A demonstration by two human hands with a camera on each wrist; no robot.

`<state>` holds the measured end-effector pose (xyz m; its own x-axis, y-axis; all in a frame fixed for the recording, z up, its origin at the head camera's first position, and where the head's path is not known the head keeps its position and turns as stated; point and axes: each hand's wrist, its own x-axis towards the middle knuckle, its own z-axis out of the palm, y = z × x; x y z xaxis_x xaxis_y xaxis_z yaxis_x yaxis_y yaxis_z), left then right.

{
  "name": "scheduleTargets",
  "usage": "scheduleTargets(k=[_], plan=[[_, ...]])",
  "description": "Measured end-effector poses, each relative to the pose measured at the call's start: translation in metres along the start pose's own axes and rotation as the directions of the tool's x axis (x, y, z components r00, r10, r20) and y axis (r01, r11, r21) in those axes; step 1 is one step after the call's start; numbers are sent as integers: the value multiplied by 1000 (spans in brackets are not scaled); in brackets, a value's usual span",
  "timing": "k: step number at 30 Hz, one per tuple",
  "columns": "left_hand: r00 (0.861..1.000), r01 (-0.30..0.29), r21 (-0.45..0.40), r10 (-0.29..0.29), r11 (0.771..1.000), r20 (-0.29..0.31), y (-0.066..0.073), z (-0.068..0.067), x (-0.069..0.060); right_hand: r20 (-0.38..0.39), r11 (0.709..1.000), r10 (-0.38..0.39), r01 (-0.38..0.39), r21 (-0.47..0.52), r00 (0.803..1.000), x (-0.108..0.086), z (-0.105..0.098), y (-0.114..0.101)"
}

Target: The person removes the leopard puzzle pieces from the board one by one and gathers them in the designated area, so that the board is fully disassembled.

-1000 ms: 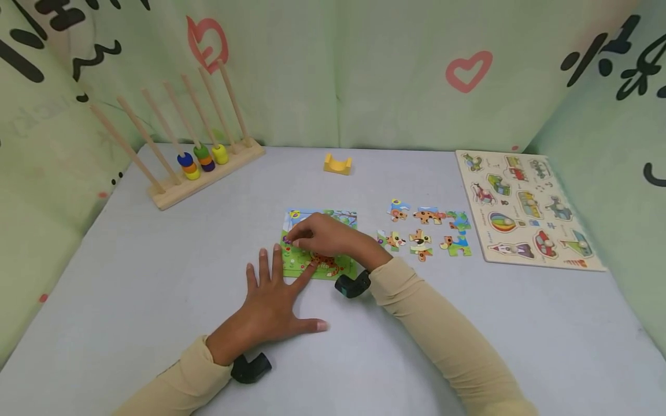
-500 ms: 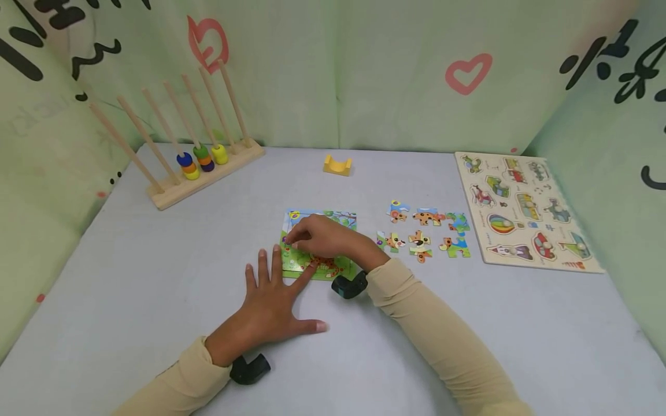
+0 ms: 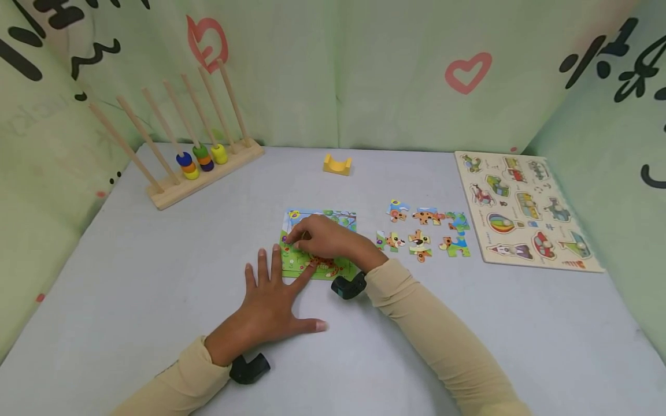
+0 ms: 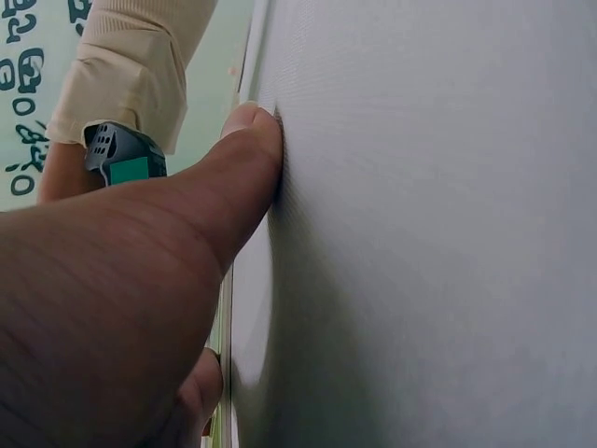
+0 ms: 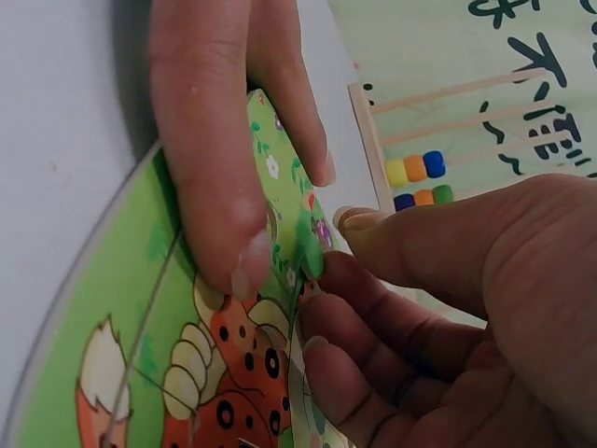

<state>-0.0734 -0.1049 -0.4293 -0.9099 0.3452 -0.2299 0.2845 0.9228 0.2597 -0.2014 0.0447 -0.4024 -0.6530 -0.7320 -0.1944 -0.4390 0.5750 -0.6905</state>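
Note:
A green picture puzzle board (image 3: 345, 270) lies flat at the middle of the table. My right hand (image 3: 325, 236) is over its upper part, fingertips at the left edge. In the right wrist view, the thumb and fingers of my right hand (image 5: 466, 280) pinch a small green puzzle piece (image 5: 312, 245) at the board (image 5: 140, 219). My left hand (image 3: 269, 303) lies with fingers spread, its index fingertip on the board's lower part; its thumb rests on the table. Fingers of my left hand (image 5: 207, 140) press on the board beside the spotted animal. The left wrist view shows my left hand (image 4: 149, 271) side-on.
Loose puzzle pieces (image 3: 419, 242) lie in two rows right of the board. Farther right is a wooden peg puzzle (image 3: 512, 225). A yellow arched block (image 3: 337, 166) sits behind the board. At the back left stands a rack (image 3: 208, 176) with upright rods and coloured rings.
My right wrist has shifted very slightly left, its fingertips staying at the board's left edge. My left hand has kept its place.

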Motion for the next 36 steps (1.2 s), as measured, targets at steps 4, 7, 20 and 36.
scheduleTargets(k=[4, 7, 20, 36], plan=[[1000, -3, 1, 3, 1000, 1, -1, 0, 0, 1, 999, -15, 15, -42, 1000, 2, 1, 0], [1000, -4, 7, 4, 1000, 5, -1, 0, 1, 1, 999, -15, 15, -50, 1000, 3, 2, 1], [999, 15, 22, -15, 1000, 34, 0, -1, 2, 48, 994, -61, 56, 94, 997, -1, -3, 6], [1000, 1, 21, -1, 1000, 28, 2, -2, 1, -7, 950, -102, 99, 297, 995, -2, -4, 20]])
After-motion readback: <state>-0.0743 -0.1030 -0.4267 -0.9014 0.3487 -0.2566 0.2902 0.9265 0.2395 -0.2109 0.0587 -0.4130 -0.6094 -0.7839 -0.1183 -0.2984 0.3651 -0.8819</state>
